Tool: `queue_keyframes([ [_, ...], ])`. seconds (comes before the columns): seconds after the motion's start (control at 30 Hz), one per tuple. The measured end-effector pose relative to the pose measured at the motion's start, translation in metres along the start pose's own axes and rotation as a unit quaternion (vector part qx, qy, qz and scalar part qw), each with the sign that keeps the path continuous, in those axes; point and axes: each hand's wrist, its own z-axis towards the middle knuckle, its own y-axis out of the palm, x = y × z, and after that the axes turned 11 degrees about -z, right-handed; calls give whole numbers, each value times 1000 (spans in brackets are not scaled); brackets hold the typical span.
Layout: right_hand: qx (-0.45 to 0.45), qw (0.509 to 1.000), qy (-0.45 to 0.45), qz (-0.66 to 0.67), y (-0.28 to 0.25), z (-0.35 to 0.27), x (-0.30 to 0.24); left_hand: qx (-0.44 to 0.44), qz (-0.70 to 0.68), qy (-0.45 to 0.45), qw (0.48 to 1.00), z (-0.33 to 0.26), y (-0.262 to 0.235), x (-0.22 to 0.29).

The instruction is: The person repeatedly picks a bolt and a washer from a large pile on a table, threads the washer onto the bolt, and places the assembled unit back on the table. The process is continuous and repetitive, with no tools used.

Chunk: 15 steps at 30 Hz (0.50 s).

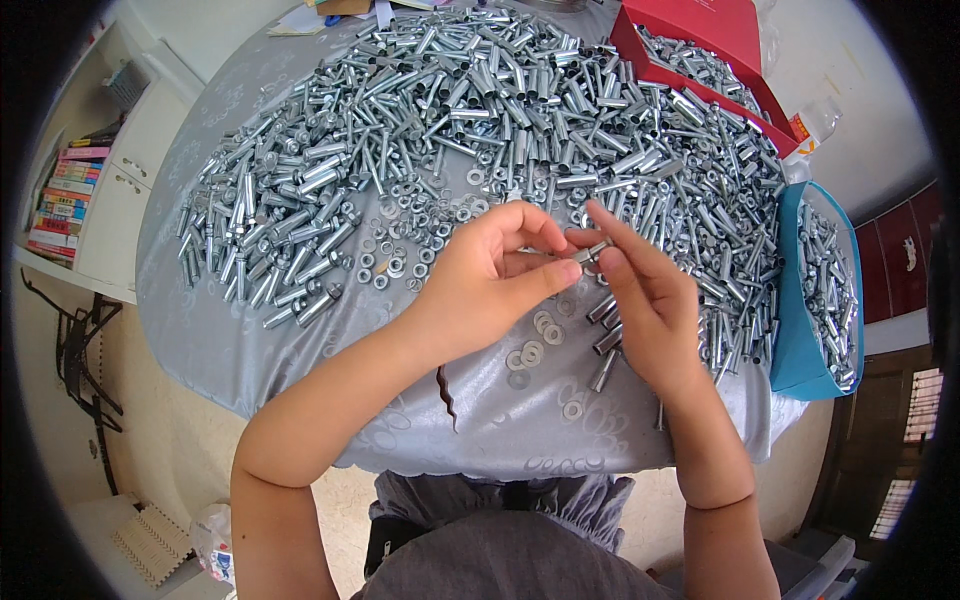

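Observation:
My left hand (pixel 487 268) and my right hand (pixel 650 300) meet over the front of the table. Between their fingertips is a small shiny metal bolt (pixel 592 252), partly covered by the fingers. Both hands are closed on it in a pinch. Flat washers (pixel 531 353) lie scattered on the cloth just below the hands. Loose nuts (pixel 428 240) and more washers spread to the left of my left hand. Beside my right hand lie several metal sleeves (pixel 606 340) and long bolts.
A large heap of metal sleeves and bolts (pixel 500 100) covers the far table. Bolts with sleeves on them (pixel 290 220) lie at left. A red box (pixel 690 92) and a teal box (pixel 797 335) of metal parts stand at right. Grey patterned cloth (pixel 480 420) covers the table.

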Motion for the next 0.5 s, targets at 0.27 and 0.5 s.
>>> queue_keyframes([
  [0.27, -82, 985, -111, -106, -3, 0, -2, -6, 24, 7, 1000, -3, 5, 5],
  [0.5, -74, 966, -134, -208, 6, -4, 0, -21, 21, 33, 999, 1, 0, 6],
])
